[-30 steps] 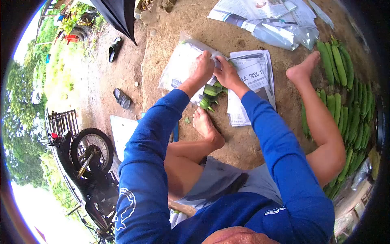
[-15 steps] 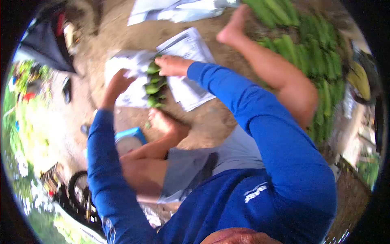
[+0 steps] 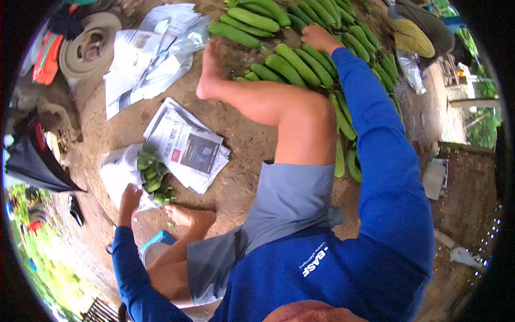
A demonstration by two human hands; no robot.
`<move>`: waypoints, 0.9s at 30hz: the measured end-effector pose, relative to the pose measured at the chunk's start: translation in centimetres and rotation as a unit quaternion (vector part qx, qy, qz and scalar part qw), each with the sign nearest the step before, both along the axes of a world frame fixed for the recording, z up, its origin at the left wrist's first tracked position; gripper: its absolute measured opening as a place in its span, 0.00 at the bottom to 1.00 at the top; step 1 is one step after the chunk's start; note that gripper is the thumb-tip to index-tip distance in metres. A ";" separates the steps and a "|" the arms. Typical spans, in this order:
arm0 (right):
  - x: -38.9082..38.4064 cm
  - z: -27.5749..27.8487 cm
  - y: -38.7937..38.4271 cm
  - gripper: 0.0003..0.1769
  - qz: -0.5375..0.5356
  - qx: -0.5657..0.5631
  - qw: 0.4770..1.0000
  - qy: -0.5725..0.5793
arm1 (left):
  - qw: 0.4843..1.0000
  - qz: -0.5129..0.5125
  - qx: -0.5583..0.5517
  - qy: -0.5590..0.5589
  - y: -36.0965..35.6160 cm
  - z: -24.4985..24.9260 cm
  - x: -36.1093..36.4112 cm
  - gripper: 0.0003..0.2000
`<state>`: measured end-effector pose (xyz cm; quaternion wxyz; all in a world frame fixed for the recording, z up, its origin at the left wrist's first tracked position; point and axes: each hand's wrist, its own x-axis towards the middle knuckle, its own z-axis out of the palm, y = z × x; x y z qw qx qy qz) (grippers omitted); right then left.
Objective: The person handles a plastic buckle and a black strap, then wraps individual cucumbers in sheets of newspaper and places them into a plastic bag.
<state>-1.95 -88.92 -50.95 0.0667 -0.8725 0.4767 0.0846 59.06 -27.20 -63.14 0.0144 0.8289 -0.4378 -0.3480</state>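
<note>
My left hand (image 3: 130, 199) is closed at the near edge of a white paper sheet (image 3: 115, 166), which looks pinched in the fingers. A bundle of green cucumbers (image 3: 152, 174) lies in this sheet, with only its ends showing on the right side. My right hand (image 3: 320, 38) is stretched out to the far right, over rows of long green cucumbers (image 3: 300, 67) on the ground. Its fingers curl down onto a cucumber there, and the fingertips are partly hidden.
Folded newspapers (image 3: 182, 145) lie beside the bundle. More paper and clear plastic (image 3: 150, 59) is spread farther off. A blue-edged scale-like object (image 3: 156, 244) stands by my left leg. My bent right leg (image 3: 268, 102) lies between the newspapers and the cucumber rows. A black cloth (image 3: 40, 161) hangs at left.
My right hand has left the bundle and moved right to the cucumber rows. My left hand stays at the paper. The view has swung toward the right.
</note>
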 end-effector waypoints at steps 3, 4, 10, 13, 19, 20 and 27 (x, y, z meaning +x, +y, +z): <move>-9.9 -5.3 -2.0 0.17 -0.004 -0.001 0.993 0.122 | 0.987 -0.111 -0.077 -0.084 2.5 -0.1 3.1 0.11; -12.2 -6.9 -1.1 0.17 -0.026 -0.007 0.997 0.069 | 0.998 0.007 -0.004 -0.059 0.5 4.6 0.5 0.12; -19.0 -13.8 4.4 0.17 -0.097 0.026 0.994 -0.048 | 0.997 0.041 -0.007 -0.059 2.6 6.7 4.8 0.21; -17.8 -14.8 7.1 0.16 -0.088 0.060 0.992 -0.067 | 0.996 0.091 0.017 0.004 -0.1 11.7 -0.3 0.22; -16.0 -17.0 12.2 0.16 -0.119 0.105 0.972 -0.173 | 0.989 0.099 0.009 0.106 -1.7 15.3 -6.0 0.24; -15.5 -17.1 13.0 0.17 -0.121 0.105 0.970 -0.181 | 0.985 0.113 0.007 0.129 -1.4 15.1 -6.1 0.24; -12.7 -18.8 17.2 0.19 -0.193 -0.022 0.930 -0.313 | 0.994 0.056 0.068 0.058 -3.5 16.9 -10.7 0.24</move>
